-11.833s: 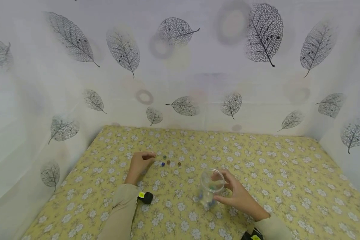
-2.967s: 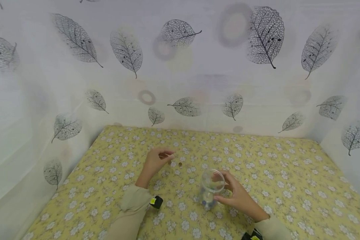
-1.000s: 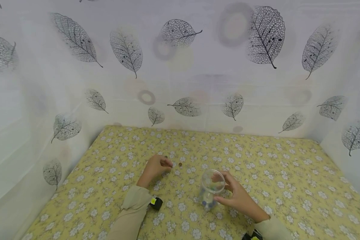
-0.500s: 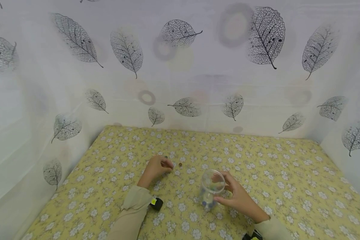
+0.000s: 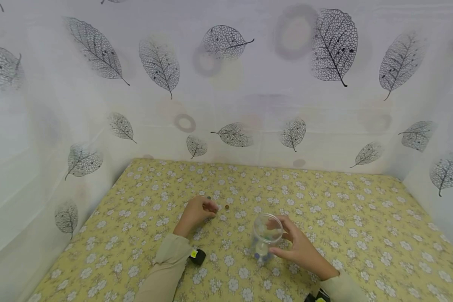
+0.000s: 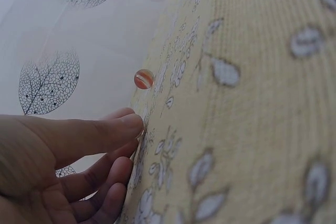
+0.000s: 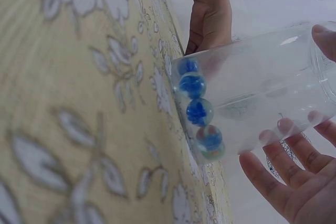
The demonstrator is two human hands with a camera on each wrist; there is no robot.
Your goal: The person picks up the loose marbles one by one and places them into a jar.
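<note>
My right hand [image 5: 296,245] holds a clear plastic jar [image 5: 267,228] upright on the table, thumb on one side and fingers on the other. In the right wrist view several marbles [image 7: 199,112], mostly blue-swirled, lie at the jar's bottom. My left hand [image 5: 197,213] is down at the cloth, its thumb and fingertips drawn close together. Whether a marble sits between them is hidden in both views. Just beyond these fingertips lies an orange-and-white swirled marble [image 6: 144,79], a small brown dot in the head view. A dark green marble [image 5: 209,197] shows behind the left hand.
A yellow flowered cloth [image 5: 324,218] covers the table. Pale curtains [image 5: 264,105] printed with leaves close off the back and sides. Black wrist cameras [image 5: 197,256] are strapped on both wrists.
Since the oldest frame, the blue marble has gone from the cloth and my left hand has moved right, over the nearer brown marble's place. Over the last second, both hands stay nearly still.
</note>
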